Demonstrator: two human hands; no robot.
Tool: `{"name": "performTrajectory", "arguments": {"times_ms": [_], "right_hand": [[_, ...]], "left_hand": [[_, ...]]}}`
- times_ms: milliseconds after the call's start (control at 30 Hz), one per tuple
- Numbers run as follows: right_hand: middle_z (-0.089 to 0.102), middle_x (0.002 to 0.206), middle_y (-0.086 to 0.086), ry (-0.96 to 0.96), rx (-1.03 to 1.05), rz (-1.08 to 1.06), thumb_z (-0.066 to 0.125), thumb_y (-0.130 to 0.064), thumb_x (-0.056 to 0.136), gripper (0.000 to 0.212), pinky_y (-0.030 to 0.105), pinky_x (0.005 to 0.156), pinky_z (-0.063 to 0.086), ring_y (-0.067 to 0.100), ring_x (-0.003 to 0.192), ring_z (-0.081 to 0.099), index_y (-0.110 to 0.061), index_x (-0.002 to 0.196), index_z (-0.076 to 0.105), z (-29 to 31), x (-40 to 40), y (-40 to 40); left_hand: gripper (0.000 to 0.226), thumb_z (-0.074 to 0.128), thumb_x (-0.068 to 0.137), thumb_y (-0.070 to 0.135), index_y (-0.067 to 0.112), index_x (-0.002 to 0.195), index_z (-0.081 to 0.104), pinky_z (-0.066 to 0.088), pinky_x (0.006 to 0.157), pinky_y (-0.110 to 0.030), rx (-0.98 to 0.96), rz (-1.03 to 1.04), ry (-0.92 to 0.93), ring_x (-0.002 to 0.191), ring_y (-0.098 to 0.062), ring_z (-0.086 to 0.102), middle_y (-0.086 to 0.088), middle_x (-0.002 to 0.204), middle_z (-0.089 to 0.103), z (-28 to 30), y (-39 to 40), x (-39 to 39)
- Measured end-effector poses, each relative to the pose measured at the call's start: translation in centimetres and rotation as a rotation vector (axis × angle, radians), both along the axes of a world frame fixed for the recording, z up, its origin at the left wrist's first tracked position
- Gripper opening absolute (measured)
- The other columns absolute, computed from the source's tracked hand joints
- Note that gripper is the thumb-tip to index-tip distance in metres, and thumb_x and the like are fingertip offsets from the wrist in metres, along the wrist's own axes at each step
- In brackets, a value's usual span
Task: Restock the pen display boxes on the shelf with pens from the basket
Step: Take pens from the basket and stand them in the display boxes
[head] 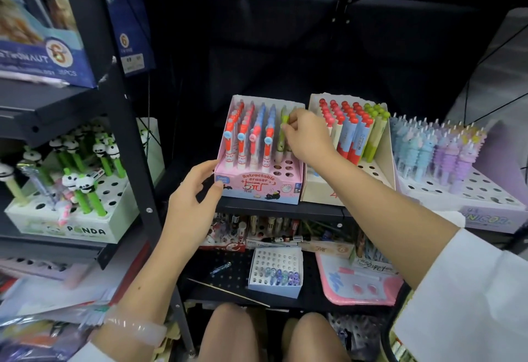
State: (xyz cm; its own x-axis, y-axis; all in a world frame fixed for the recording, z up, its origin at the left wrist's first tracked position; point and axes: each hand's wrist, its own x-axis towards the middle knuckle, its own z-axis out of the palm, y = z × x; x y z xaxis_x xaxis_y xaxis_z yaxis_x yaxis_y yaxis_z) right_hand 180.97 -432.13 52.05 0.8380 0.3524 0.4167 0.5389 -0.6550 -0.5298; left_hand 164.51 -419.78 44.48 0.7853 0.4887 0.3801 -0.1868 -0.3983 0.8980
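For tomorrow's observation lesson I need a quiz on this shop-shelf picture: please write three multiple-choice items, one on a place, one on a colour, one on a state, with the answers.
1. Where does the pink display box stand?
A. left of the cream display box
B. right of the lilac unicorn box
C. on the floor

2. What colour is the pen that the right hand pinches?
A. red
B. light green
C. black

3. How is the left hand at the pink box?
A. holding a pen
B. fist clenched, away from the box
C. fingers relaxed, fingertips at the box's front left corner

Answers:
1 A, since the cream box sits directly to its right on the same shelf.
2 B, since the top between the fingers is pale green.
3 C, since it holds nothing and its fingertips meet that corner.
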Motion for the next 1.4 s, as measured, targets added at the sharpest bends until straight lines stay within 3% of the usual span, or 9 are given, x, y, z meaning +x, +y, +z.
{"name": "performTrajectory", "arguments": {"times_ms": [167,300,433,500,600,833,1000,1100,1400], "right_hand": [[0.054,0.085,0.012,-0.009,-0.031,-0.045,0.049,-0.016,0.096,0.015,0.031,0.064,0.039,0.027,0.077,0.055,-0.002,0.102,0.051,-0.6,-0.3,0.6],[0.052,0.079,0.002,0.065,0.080,0.018,0.050,-0.012,0.095,0.033,0.028,0.063,0.043,0.017,0.072,0.054,-0.003,0.125,0.040,-1.4,-1.6,-1.3],[0.058,0.080,-0.004,0.214,0.084,0.214,0.050,-0.014,0.094,0.022,0.018,0.060,0.044,0.009,0.073,0.057,-0.010,0.116,0.047,-1.9,-3.6,-5.5],[0.061,0.084,-0.002,0.262,0.058,0.297,0.051,-0.017,0.094,0.014,0.026,0.065,0.052,0.016,0.079,0.062,-0.015,0.108,0.051,-2.4,-4.4,-8.8],[0.065,0.091,0.003,0.380,0.087,0.324,0.051,-0.018,0.095,0.006,0.025,0.068,0.055,0.011,0.079,0.065,-0.017,0.099,0.054,-4.5,-4.8,-15.4],[0.068,0.086,-0.001,0.591,-0.027,0.016,0.049,-0.017,0.096,0.010,0.020,0.066,0.051,0.015,0.079,0.066,-0.018,0.094,0.059,-14.2,-5.3,-32.3],[0.064,0.107,0.017,0.790,-0.532,-0.158,0.045,-0.019,0.096,0.022,0.030,0.076,0.043,0.028,0.097,0.060,-0.002,0.102,0.058,-23.5,-6.9,-41.6],[0.062,0.114,0.019,0.999,-0.718,-0.257,0.046,-0.034,0.094,0.040,0.035,0.078,0.048,0.030,0.102,0.060,0.000,0.111,0.059,-28.0,-9.7,-44.9],[0.047,0.130,0.019,1.115,-0.668,-0.616,0.034,-0.066,0.089,0.074,0.039,0.092,0.045,0.031,0.117,0.049,-0.007,0.134,0.035,-34.8,-17.7,-47.2]], "left_hand": [[0.037,0.049,0.094,0.015,0.048,0.110,0.048,0.035,0.102,-0.022,0.006,-0.006,-0.005,0.114,0.008,0.048,0.033,0.112,0.053,0.1,-0.5,-0.3],[0.033,0.050,0.094,0.016,0.043,0.112,0.049,0.036,0.103,-0.023,0.024,-0.062,0.001,0.118,-0.001,0.050,0.018,0.120,0.056,-0.2,-2.5,-0.1],[0.034,0.050,0.094,0.017,0.048,0.106,0.049,0.037,0.091,-0.009,0.036,-0.206,0.061,0.110,0.009,0.050,0.025,0.115,0.055,-1.2,-6.2,0.9],[0.032,0.050,0.094,0.015,0.045,0.106,0.050,0.037,0.087,-0.002,0.053,-0.295,0.118,0.107,0.013,0.049,0.024,0.114,0.055,-2.2,-8.8,1.6],[0.029,0.050,0.094,0.012,0.034,0.112,0.053,0.039,0.096,-0.012,0.087,-0.447,0.231,0.112,0.003,0.052,0.014,0.119,0.057,-4.3,-13.3,2.5],[0.026,0.051,0.094,0.012,0.026,0.115,0.055,0.039,0.100,-0.023,0.215,-0.749,0.384,0.114,-0.006,0.052,0.007,0.119,0.058,-8.1,-24.3,4.5],[0.029,0.048,0.096,0.025,0.029,0.125,0.052,0.035,0.093,-0.012,0.372,-0.961,0.547,0.111,0.002,0.047,0.015,0.119,0.052,-10.9,-30.3,5.5],[0.034,0.045,0.098,0.026,0.022,0.131,0.048,0.039,0.097,-0.021,0.454,-1.052,0.680,0.118,-0.005,0.047,0.009,0.128,0.052,-12.6,-32.5,5.8],[0.033,0.045,0.097,0.030,0.026,0.129,0.049,0.046,0.095,-0.036,0.539,-1.164,0.876,0.109,-0.015,0.055,0.007,0.124,0.054,-14.6,-34.9,5.9]]}}
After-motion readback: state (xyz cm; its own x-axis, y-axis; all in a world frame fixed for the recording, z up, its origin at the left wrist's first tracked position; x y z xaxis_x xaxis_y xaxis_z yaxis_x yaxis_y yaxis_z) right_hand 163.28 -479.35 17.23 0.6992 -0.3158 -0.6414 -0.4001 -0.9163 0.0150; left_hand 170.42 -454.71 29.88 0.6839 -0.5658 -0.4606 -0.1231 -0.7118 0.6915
